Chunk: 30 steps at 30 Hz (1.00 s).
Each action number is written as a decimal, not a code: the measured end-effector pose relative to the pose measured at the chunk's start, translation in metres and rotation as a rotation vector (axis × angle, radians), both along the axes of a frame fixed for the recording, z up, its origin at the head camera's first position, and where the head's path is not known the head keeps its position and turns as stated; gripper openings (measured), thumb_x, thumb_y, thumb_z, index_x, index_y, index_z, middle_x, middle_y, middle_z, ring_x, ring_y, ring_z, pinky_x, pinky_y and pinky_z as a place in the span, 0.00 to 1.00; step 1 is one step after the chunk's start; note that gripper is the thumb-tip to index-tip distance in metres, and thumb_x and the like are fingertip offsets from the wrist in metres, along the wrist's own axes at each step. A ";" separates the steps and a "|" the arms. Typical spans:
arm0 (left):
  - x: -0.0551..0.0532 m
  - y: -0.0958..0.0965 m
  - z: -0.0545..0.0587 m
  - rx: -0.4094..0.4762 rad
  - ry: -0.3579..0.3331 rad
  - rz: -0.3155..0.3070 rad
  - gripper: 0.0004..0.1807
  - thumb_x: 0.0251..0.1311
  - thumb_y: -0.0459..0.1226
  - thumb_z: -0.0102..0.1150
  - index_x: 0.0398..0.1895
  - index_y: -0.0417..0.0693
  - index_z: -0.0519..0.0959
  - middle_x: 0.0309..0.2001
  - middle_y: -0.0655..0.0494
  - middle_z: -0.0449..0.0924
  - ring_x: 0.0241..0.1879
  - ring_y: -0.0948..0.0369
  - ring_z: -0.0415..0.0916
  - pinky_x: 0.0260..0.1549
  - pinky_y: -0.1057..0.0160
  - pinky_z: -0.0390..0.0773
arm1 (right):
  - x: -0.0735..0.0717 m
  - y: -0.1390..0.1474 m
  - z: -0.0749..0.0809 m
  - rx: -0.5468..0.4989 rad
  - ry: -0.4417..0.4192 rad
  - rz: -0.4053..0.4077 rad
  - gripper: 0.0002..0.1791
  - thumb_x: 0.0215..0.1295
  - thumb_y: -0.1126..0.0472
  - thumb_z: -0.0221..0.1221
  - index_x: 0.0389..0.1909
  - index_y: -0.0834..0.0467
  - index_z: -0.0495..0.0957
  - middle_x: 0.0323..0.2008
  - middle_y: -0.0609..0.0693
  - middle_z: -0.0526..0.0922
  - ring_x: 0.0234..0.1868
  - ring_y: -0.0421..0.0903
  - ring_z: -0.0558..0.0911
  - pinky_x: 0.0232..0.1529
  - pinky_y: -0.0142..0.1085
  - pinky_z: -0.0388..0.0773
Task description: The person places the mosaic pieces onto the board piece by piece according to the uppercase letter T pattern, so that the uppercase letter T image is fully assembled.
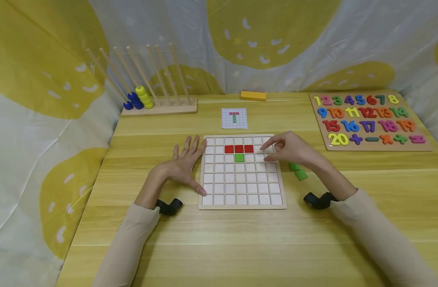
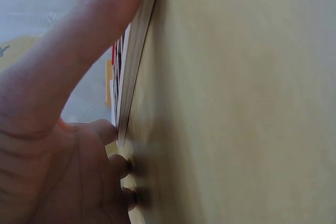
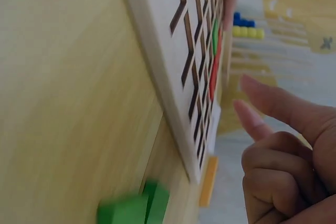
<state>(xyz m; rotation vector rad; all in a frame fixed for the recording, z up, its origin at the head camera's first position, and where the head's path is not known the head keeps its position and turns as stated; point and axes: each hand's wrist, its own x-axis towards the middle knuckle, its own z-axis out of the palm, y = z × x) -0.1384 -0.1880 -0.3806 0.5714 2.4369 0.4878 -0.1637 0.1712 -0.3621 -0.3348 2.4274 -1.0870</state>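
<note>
A wooden grid board (image 1: 242, 207) with white squares lies flat on the table. Three red square tiles (image 1: 239, 149) fill a row near its top, with one green tile (image 1: 239, 158) directly below the middle one. My left hand (image 1: 181, 167) has its fingers spread beside the board, thumb and index finger touching its left edge. Over the upper right of the grid is my right hand (image 1: 290, 148). Its thumb and index finger (image 3: 286, 103) are held apart with nothing between them, the other fingers folded. Loose green tiles (image 1: 301, 174) lie right of the board.
Behind the board lies a small pattern card (image 1: 226, 124) showing a T of red and green squares. A yellow-orange block (image 1: 253, 96) sits farther back. At the back left stands a wooden peg rack (image 1: 176, 107); a number puzzle board (image 1: 378, 147) lies at the right.
</note>
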 end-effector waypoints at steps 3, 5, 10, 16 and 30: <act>0.000 -0.001 0.000 0.001 -0.001 -0.001 0.88 0.35 0.61 0.85 0.83 0.50 0.22 0.81 0.44 0.08 0.79 0.43 0.05 0.73 0.29 0.16 | 0.005 0.021 0.001 -0.003 0.003 0.007 0.17 0.62 0.58 0.73 0.51 0.57 0.87 0.16 0.43 0.57 0.19 0.39 0.57 0.29 0.33 0.61; -0.001 -0.001 -0.001 0.002 -0.001 -0.001 0.88 0.35 0.61 0.85 0.83 0.50 0.22 0.81 0.44 0.08 0.79 0.42 0.05 0.73 0.29 0.16 | 0.008 0.034 0.000 -0.006 -0.005 0.005 0.19 0.62 0.58 0.73 0.53 0.58 0.86 0.16 0.42 0.56 0.19 0.39 0.56 0.29 0.34 0.62; -0.001 -0.002 -0.002 0.014 -0.003 0.000 0.88 0.35 0.61 0.85 0.83 0.50 0.22 0.81 0.43 0.08 0.79 0.42 0.05 0.73 0.29 0.16 | 0.018 0.058 -0.002 0.005 -0.032 -0.021 0.23 0.60 0.56 0.75 0.55 0.59 0.84 0.16 0.42 0.56 0.18 0.38 0.57 0.25 0.34 0.61; -0.001 -0.001 -0.002 0.015 0.000 -0.001 0.88 0.35 0.61 0.85 0.83 0.50 0.22 0.81 0.43 0.08 0.79 0.42 0.05 0.73 0.29 0.16 | 0.027 0.074 -0.007 -0.012 -0.072 -0.039 0.26 0.58 0.58 0.75 0.57 0.61 0.83 0.16 0.42 0.59 0.19 0.37 0.58 0.23 0.32 0.57; -0.001 -0.001 -0.002 0.017 0.000 0.002 0.88 0.34 0.61 0.85 0.83 0.51 0.22 0.81 0.43 0.09 0.80 0.42 0.06 0.73 0.28 0.17 | 0.033 0.069 -0.014 -0.007 -0.103 -0.081 0.28 0.56 0.59 0.77 0.56 0.62 0.81 0.17 0.42 0.63 0.20 0.38 0.63 0.23 0.33 0.58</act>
